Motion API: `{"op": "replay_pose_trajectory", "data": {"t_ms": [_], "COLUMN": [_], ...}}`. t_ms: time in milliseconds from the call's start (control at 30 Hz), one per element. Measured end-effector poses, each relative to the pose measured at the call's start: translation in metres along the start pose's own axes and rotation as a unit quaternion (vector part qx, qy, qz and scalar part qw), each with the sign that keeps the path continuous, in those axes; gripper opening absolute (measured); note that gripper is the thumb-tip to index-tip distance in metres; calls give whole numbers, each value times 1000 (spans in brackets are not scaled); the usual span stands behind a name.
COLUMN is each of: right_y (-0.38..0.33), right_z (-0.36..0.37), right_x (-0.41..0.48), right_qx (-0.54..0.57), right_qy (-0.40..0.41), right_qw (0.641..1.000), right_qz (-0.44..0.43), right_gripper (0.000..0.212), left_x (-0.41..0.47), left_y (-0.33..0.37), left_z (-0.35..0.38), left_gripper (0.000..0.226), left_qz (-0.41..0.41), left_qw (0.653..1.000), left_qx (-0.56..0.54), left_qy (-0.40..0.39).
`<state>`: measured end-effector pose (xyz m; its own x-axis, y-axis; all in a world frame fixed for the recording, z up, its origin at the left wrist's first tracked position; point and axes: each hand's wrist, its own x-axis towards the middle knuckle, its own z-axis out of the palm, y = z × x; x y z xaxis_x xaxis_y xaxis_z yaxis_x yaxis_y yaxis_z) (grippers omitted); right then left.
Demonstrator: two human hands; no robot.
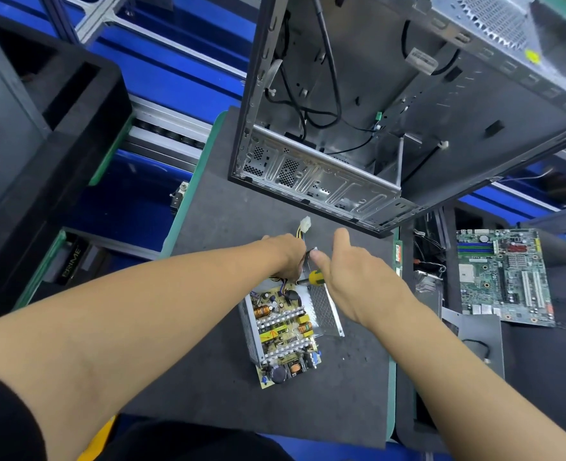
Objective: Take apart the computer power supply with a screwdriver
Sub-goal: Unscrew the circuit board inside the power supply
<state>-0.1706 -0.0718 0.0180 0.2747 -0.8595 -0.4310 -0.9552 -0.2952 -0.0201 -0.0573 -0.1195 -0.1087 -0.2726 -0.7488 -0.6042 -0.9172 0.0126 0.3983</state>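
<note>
Yellow-handled screwdriver (316, 277) sits curled in the right grip (353, 277); left grip (286, 257) clutches the wires (299, 233), seemingly steadying the opened power supply (285, 327).

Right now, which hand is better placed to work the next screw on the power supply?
Right: the right hand holds the screwdriver over the power supply; the left hand grips its cables.

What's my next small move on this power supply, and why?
Probably ease the circuit board out of its metal housing: the cover is off, the board's near end already overhangs the housing, and the left hand grips the wire bundle at the far end.
</note>
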Motion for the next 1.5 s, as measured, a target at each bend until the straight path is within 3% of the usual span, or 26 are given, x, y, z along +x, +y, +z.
{"op": "replay_pose_trajectory", "data": {"t_ms": [133,233,300,400,467,567,667,833,967,1067,1333,1400,1500], "right_y": [1,6,5,-1,-2,3,8,6,10,17,11,11,13], "right_z": [-8,-11,-7,0,1,-5,-7,-3,0,-2,3,2,1], "right_x": [6,7,4,-1,0,4,4,-5,-2,-2,-7,-5,-4], "right_qx": [50,89,67,14,12,49,95,66,72,89,91,94,111], "right_qy": [-46,-91,-65,-14,-7,-23,-51,-22,-22,-53,6,-9,-44], "right_qw": [997,992,996,1000,1000,998,994,997,996,994,995,995,992], "right_qz": [-33,-8,4,14,-9,-45,-32,-12,-41,-34,-31,-40,-35], "right_gripper": [19,25,23,34,30,17,29,33,10,25,15,9,20], "left_x": [3,3,3,3,3,3,4,6,8,8,6,5,6], "left_y": [7,9,9,7,6,5,5,4,6,5,5,5,6], "left_z": [7,7,4,1,1,2,3,3,3,3,10,11,13], "left_gripper": [10,11,6,19,20,12,4,13,14,11,18,16,9], "left_qz": [-27,-41,-40,-29,-23,-14,-12,-23,-36,-31,-18,-19,-34], "left_qw": [999,999,999,1000,1000,1000,1000,1000,999,999,999,998,998], "left_qx": [7,1,3,8,8,8,-4,-2,-1,-4,13,22,19], "left_qy": [23,15,2,-9,-4,5,-2,-9,-19,-18,40,53,47]}}
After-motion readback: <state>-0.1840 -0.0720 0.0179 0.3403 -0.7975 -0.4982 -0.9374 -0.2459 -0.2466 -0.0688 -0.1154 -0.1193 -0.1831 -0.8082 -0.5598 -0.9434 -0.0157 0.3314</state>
